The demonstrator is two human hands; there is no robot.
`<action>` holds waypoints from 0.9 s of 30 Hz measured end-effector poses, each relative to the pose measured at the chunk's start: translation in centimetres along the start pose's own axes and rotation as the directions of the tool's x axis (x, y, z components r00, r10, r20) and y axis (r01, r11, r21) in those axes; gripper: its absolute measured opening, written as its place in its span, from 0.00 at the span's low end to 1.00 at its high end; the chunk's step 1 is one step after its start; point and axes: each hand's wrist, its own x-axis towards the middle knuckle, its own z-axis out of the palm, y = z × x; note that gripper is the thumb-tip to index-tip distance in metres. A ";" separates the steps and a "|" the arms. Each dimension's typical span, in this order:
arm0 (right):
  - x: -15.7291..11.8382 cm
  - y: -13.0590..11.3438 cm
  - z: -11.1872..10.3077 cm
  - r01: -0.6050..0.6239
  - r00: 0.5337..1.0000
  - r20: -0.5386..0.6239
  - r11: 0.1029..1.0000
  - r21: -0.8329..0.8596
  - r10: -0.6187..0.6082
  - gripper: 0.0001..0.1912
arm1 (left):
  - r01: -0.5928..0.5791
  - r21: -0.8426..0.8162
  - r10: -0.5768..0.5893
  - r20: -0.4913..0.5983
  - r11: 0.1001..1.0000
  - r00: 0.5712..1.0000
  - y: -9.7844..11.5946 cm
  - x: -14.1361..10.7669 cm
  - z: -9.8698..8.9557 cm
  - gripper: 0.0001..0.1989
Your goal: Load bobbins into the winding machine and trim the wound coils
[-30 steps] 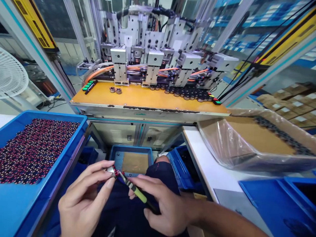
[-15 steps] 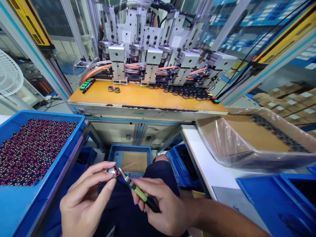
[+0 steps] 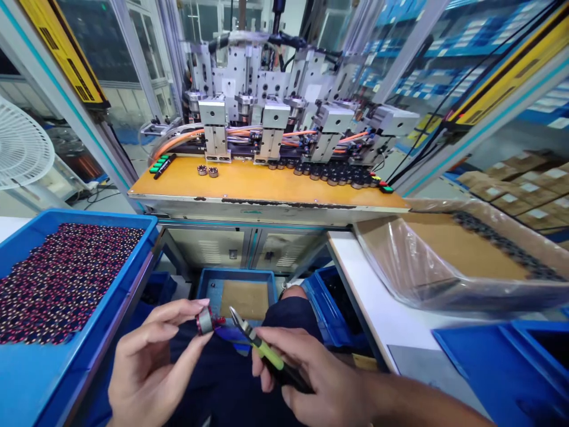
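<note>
Between thumb and fingertips, my left hand (image 3: 153,362) pinches a small motor stator (image 3: 205,321), a grey metal ring with red wire windings. Its wound side faces right. My right hand (image 3: 306,367) is wrapped round the green and black handles of cutting pliers (image 3: 262,347). The pliers' pointed jaws are tilted up and left, a short gap to the right of the stator and not touching it. Both hands are above my lap, in front of a blue tray (image 3: 272,284) holding a sheet of cardboard.
At left is a blue bin (image 3: 149,222) full of wound stators. A machine (image 3: 267,112) stands behind an orange worktop (image 3: 249,187) with several dark round parts (image 3: 338,174). To the right are a plastic-lined box (image 3: 400,243) and blue bins (image 3: 471,350).
The pliers have moved right and down, away from the stator. My left hand has turned the stator so its grey ring shows. A reddish wire strand seen near the jaws before is gone from view.
</note>
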 end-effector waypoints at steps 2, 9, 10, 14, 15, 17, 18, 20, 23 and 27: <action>-0.1 -0.4 -0.2 0.058 0.998 0.025 0.997 -0.059 -0.057 0.20 | -0.003 0.013 0.003 -0.007 1.000 1.000 0.0 -0.2 0.0 0.32; 0.2 -0.7 0.5 0.135 0.991 -0.005 0.982 -0.130 -0.137 0.23 | 0.029 0.051 -0.029 0.007 0.998 1.000 0.6 -0.8 0.0 0.32; 0.2 -0.8 0.6 0.136 0.990 -0.001 0.982 -0.133 -0.138 0.24 | 0.031 0.059 -0.031 0.008 0.998 0.999 0.7 -0.9 0.0 0.32; 0.3 -1.0 0.7 0.153 0.988 0.017 0.979 -0.135 -0.152 0.23 | 0.039 0.081 -0.040 0.005 0.996 0.999 0.7 -1.2 -0.2 0.32; 0.4 -1.0 0.7 0.154 0.988 0.022 0.979 -0.132 -0.152 0.22 | 0.044 0.085 -0.045 0.010 0.995 0.999 0.7 -1.2 -0.3 0.32; 0.4 -1.0 0.7 0.141 0.990 0.031 0.981 -0.131 -0.138 0.23 | 0.056 0.095 -0.059 0.021 0.994 0.998 0.8 -1.2 -0.4 0.31; 0.4 -1.0 0.7 0.129 0.991 0.038 0.983 -0.132 -0.125 0.23 | 0.056 0.101 -0.058 0.025 0.993 0.998 0.8 -1.3 -0.4 0.31; 0.4 -0.9 0.7 0.102 0.994 0.050 0.986 -0.131 -0.096 0.25 | 0.047 0.104 -0.050 0.029 0.993 0.998 0.9 -1.3 -0.4 0.31; 0.3 -0.8 0.9 0.065 0.996 0.060 0.992 -0.109 -0.059 0.25 | 0.035 0.099 -0.038 0.023 0.994 0.999 1.1 -1.3 -0.3 0.31; 0.4 -0.7 1.0 0.033 0.997 0.072 0.998 -0.060 -0.029 0.20 | 0.034 0.111 -0.035 0.009 0.993 0.999 1.3 -1.2 -0.2 0.31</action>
